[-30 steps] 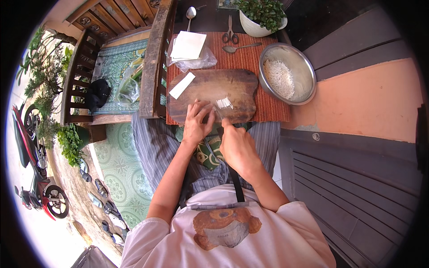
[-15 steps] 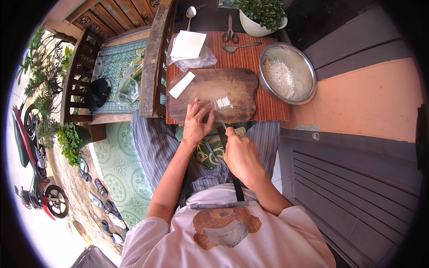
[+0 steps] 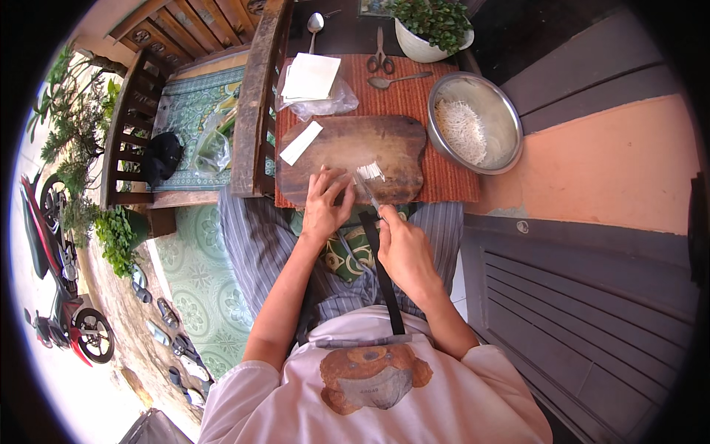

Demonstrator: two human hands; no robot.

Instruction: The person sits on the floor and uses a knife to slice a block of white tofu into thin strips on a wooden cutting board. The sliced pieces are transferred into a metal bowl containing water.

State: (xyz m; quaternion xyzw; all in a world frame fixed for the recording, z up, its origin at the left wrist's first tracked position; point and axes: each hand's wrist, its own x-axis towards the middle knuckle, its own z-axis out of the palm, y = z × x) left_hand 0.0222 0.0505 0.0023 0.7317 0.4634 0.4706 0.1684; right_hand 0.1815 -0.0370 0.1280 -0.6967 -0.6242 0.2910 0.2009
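Observation:
A wooden cutting board (image 3: 392, 137) lies before me, with a small pile of thin white shreds (image 3: 376, 172) near its front edge. In my right hand (image 3: 403, 248) is a knife (image 3: 366, 189), its fingers closed round the handle, the blade slanting over the board beside the shreds. My left hand (image 3: 326, 206) rests on the board left of the blade, fingers bent and pressed down. What lies under those fingertips is mostly hidden. A flat white strip (image 3: 301, 143) sits at the board's left side. Beyond it, square white sheets (image 3: 312, 76) are stacked on a plastic bag (image 3: 336, 100).
Right of the board stands a metal bowl (image 3: 503, 152) holding white shreds (image 3: 462, 129). Scissors (image 3: 380, 59), a spoon (image 3: 399, 78), another spoon (image 3: 316, 24) and a potted plant (image 3: 429, 44) are at the back. A wooden bench (image 3: 255, 111) borders the left.
My right hand has shifted slightly forward and right with the knife, whose blade now shows more clearly beside the shreds. My left hand stays nearly in place.

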